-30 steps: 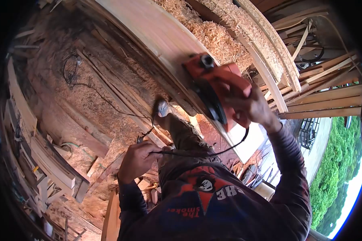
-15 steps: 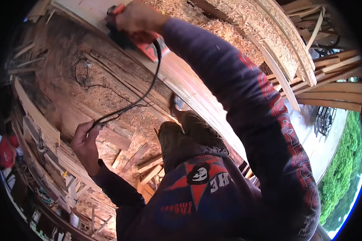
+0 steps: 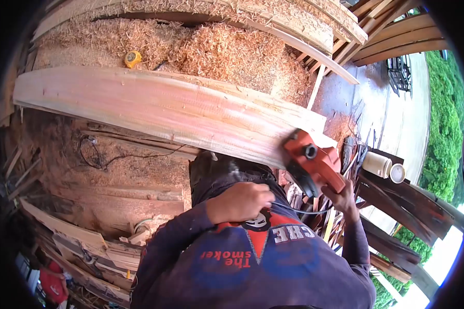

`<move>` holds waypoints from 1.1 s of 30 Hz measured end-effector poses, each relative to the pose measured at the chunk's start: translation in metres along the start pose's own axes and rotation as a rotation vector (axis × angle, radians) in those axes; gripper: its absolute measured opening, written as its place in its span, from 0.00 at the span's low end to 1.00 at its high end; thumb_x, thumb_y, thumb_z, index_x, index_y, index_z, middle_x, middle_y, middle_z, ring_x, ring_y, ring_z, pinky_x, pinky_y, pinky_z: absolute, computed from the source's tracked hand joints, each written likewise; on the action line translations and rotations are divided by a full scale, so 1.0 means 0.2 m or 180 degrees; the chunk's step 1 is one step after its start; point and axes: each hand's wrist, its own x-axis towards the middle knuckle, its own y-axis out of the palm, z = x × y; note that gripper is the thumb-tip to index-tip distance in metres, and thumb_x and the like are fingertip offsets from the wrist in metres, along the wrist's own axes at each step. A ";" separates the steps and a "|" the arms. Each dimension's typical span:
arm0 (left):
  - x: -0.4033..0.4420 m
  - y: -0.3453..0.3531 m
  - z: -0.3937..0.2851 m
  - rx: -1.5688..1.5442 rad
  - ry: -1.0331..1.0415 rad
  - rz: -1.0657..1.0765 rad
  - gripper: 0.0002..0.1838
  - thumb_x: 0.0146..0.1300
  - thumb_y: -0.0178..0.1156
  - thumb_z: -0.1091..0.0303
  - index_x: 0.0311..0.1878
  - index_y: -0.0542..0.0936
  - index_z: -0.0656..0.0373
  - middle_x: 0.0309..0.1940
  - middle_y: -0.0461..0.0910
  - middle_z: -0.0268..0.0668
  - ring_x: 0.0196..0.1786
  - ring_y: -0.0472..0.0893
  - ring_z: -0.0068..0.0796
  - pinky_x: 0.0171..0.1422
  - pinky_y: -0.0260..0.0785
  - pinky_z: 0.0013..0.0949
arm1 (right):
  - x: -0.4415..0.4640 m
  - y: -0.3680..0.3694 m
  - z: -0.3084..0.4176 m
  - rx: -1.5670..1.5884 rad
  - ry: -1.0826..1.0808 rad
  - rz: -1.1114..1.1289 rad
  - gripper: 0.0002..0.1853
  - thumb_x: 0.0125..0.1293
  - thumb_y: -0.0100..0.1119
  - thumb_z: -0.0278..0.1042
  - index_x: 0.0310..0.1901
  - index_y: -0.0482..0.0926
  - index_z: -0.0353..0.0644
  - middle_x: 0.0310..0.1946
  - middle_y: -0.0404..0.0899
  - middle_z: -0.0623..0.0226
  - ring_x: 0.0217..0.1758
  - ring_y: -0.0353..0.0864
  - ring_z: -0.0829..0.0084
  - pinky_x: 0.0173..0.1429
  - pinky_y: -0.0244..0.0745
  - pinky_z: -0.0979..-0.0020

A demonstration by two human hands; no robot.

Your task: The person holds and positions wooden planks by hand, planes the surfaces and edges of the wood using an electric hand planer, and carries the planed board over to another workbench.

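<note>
My right hand (image 3: 343, 198) grips the rear handle of an orange electric planer (image 3: 319, 157), which is at the right end of a long, wide plank (image 3: 154, 108). The planer looks slightly blurred and its underside is hidden. Its dark power cord (image 3: 296, 209) runs from the handle across to my left hand (image 3: 242, 201). In front of my belly, the fingers of that hand are closed around the cord. The plank lies crosswise in front of me, with pale, pinkish wood on its upper face.
Wood shavings (image 3: 227, 51) are heaped beyond the plank, with a yellow tape measure (image 3: 132, 58) on them. A whitish container (image 3: 376, 164) and stacked timber (image 3: 397, 206) are at the right. A person in red (image 3: 53, 282) is at lower left.
My right hand has brought the planer from the plank's far left part to its right end. My left hand, still on the cord, has come from the left to my belly. The view has turned.
</note>
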 end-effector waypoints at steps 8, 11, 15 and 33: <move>0.07 -0.19 0.03 0.0145 -0.0390 0.0634 0.06 0.65 0.64 0.69 0.39 0.83 0.62 0.32 0.81 0.46 0.37 0.84 0.51 0.42 0.78 0.47 | 0.17 -0.04 0.09 0.0231 -0.0155 0.0201 0.15 0.55 0.70 0.32 0.42 0.81 0.34 0.24 0.80 0.59 0.24 0.81 0.64 0.34 0.76 0.64; -0.04 -0.28 0.02 0.0153 -0.0666 0.0457 0.06 0.65 0.65 0.69 0.39 0.85 0.62 0.33 0.82 0.44 0.36 0.84 0.48 0.43 0.78 0.46 | 0.36 -0.01 0.27 0.0284 -0.0472 0.0600 0.16 0.56 0.70 0.31 0.45 0.81 0.34 0.24 0.79 0.58 0.24 0.80 0.67 0.34 0.75 0.64; -0.17 -0.40 0.00 0.0203 -0.0914 0.0150 0.06 0.64 0.66 0.71 0.40 0.85 0.63 0.35 0.85 0.43 0.38 0.85 0.46 0.45 0.79 0.43 | 0.60 0.07 0.57 0.0298 -0.0892 0.1003 0.16 0.58 0.70 0.31 0.46 0.80 0.35 0.25 0.80 0.52 0.24 0.82 0.60 0.34 0.77 0.62; -0.59 -0.74 -0.02 0.0228 -0.1753 -0.0819 0.09 0.61 0.66 0.70 0.43 0.87 0.62 0.39 0.85 0.46 0.43 0.86 0.48 0.50 0.78 0.45 | 1.47 1.21 2.34 0.0424 -0.2647 0.1228 0.13 0.58 0.57 0.31 0.40 0.84 0.33 0.34 0.87 0.45 0.39 0.89 0.49 0.45 0.83 0.53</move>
